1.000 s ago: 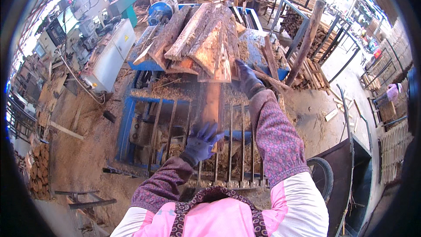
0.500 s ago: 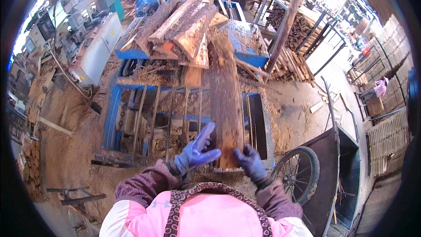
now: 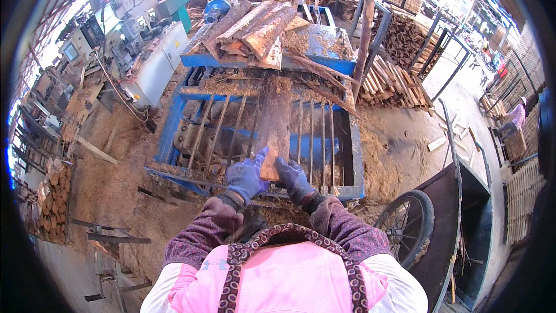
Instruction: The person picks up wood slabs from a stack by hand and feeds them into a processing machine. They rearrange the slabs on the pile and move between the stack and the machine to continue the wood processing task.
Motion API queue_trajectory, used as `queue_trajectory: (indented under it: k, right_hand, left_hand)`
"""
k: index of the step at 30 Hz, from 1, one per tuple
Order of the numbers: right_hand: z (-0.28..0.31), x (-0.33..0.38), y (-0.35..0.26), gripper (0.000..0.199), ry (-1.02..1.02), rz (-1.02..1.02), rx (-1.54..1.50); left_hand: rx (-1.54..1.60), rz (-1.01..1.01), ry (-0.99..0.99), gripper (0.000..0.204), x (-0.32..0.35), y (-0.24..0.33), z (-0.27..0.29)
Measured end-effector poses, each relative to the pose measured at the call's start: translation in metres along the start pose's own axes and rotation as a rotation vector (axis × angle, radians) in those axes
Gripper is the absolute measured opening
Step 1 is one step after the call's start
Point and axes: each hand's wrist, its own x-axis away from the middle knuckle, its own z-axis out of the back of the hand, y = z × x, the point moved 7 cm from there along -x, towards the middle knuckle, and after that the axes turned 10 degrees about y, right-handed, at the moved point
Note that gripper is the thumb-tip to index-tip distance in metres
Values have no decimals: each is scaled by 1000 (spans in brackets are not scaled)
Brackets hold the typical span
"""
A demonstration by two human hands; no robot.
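A rough, bark-faced wood slab [image 3: 274,113] lies lengthwise over the bars of a blue metal frame [image 3: 168,133], its pale cut end nearest me. My left hand [image 3: 248,177], in a blue-purple glove, closes on the left edge of that end. On the opposite edge, my gloved right hand [image 3: 294,179] grips with its thumb near the top. The undersides of the fingers are hidden by the wood. Beyond the slab, a stack of bark-edged slabs [image 3: 255,29] rests on the far part of the frame.
Sawdust and bark strips [image 3: 324,72] litter the frame. A wooden post [image 3: 364,35] rises at its far right corner. To my right stands a cart with a spoked wheel [image 3: 405,226]. A grey cabinet [image 3: 156,64] is at the left; a person [image 3: 514,119] is far right.
Both hands have closed in on the slab's near end; before, the left was spread beside it. The slab, blurred earlier, now looks sharp. The view has shifted a little.
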Motion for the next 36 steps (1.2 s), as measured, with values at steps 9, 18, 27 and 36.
queue_trajectory:
  k: [9, 18, 27, 36]
  right_hand:
    - [5, -46, -58, 46, 204, 636, 432]
    - [-171, -206, -243, 97, 322, 1048, 1352]
    - [-55, -184, -278, 52, 203, 1204, 1106]
    - [36, 24, -66, 70, 148, 414, 481]
  left_hand:
    - [-8, 47, -184, 96, -42, -30, -43]
    - [85, -24, -421, 107, -157, -61, -71]
    - [1513, 461, -538, 49, -222, -56, -12]
    - [1526, 442, -160, 39, -54, 18, -70]
